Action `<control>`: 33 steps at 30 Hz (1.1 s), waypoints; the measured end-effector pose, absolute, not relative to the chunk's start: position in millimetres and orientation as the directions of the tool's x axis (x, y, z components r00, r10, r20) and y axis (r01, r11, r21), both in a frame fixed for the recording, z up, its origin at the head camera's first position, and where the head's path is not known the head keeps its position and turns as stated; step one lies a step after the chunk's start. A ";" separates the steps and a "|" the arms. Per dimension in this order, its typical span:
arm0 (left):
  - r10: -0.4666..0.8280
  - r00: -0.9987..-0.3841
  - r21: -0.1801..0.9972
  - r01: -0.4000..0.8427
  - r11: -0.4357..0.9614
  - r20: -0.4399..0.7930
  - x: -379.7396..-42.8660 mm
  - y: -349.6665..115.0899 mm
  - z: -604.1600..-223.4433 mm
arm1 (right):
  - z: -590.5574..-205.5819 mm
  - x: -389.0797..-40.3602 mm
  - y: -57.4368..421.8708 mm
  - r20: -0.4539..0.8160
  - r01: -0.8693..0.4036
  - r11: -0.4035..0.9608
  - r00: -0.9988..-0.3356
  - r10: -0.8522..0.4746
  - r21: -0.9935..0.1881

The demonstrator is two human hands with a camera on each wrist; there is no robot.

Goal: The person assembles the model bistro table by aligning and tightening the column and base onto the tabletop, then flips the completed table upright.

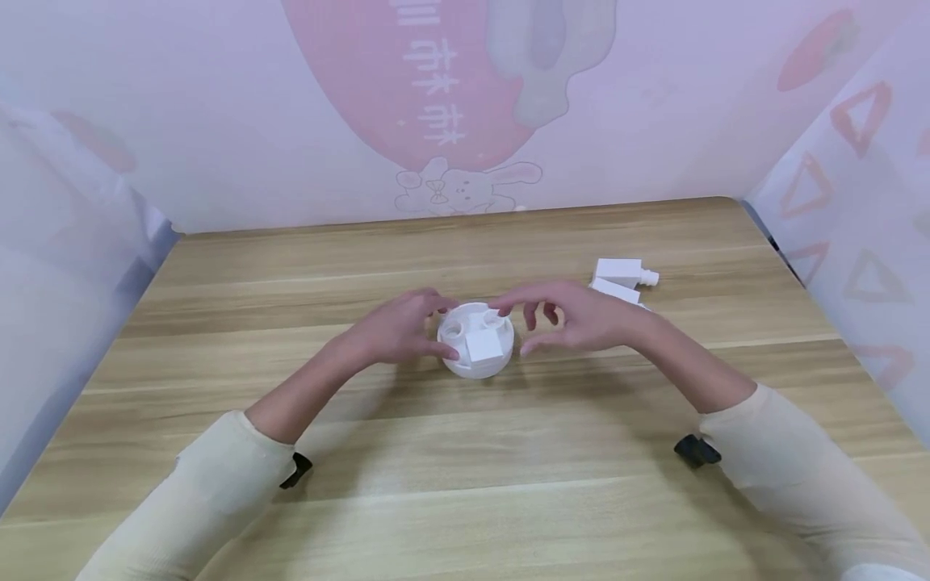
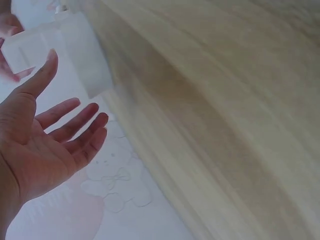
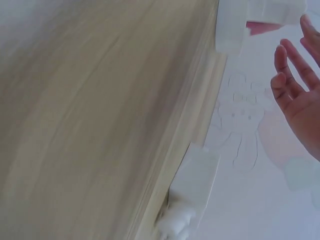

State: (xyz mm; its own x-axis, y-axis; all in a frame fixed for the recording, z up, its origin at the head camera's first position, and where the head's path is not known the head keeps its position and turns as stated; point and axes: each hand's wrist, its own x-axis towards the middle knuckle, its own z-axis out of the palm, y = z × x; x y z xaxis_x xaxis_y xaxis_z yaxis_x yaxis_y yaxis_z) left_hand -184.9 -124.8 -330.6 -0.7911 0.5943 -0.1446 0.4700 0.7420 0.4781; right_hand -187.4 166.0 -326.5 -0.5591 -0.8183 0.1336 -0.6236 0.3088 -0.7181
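A round white holder (image 1: 475,371) stands on the wooden table in front of me. On it are a white square block (image 1: 484,345) and two small round cup-like pieces, the left one (image 1: 452,329) and the right one (image 1: 493,318). My left hand (image 1: 400,327) is at its left side, thumb and fingers spread. In the left wrist view those fingers are loosely bent, with nothing between them, beside the holder (image 2: 86,57). From the right, my right hand (image 1: 584,313) reaches its index fingertip to the right cup. Its other fingers curve loosely around nothing.
Two white box-shaped bottles, the rear one (image 1: 617,271) with a narrow neck and the front one (image 1: 616,290), lie at the back right, behind my right wrist. A printed white panel (image 1: 291,161) borders the table (image 1: 465,484) at the back, with panels at both sides.
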 end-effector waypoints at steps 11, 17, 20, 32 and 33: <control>0.702 -0.708 0.629 0.578 0.520 0.070 -163.2 -121.0 -314.6 | -326.8 -195.7 212.6 0.184 -0.610 0.560 -0.751 -0.634 -0.560; 0.708 -0.690 0.658 0.604 0.450 0.149 -156.4 -110.5 -315.8 | -327.9 -198.7 230.8 0.046 -0.474 0.743 -0.855 -0.516 -0.472; 0.717 -0.677 0.647 0.623 0.440 0.166 -156.3 -108.0 -318.0 | -330.2 -200.2 234.5 0.014 -0.438 0.795 -0.879 -0.477 -0.419; 0.808 -0.578 0.637 0.667 0.386 0.116 -159.2 -118.6 -310.7 | -340.0 -203.1 233.9 -0.022 -0.356 0.898 -0.927 -0.374 -0.258; 0.811 -0.575 0.637 0.666 0.388 0.107 -159.4 -120.3 -310.1 | -340.6 -203.8 233.7 -0.027 -0.353 0.899 -0.928 -0.372 -0.258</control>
State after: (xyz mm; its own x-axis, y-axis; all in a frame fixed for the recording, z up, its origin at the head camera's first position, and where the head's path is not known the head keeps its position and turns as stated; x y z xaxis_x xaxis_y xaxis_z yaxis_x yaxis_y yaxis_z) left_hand -159.4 -120.3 -310.1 -0.5746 0.8114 0.1071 0.6660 0.3876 0.6373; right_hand -203.8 233.7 -340.6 -0.9277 -0.3724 -0.0271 -0.3534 0.8991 -0.2585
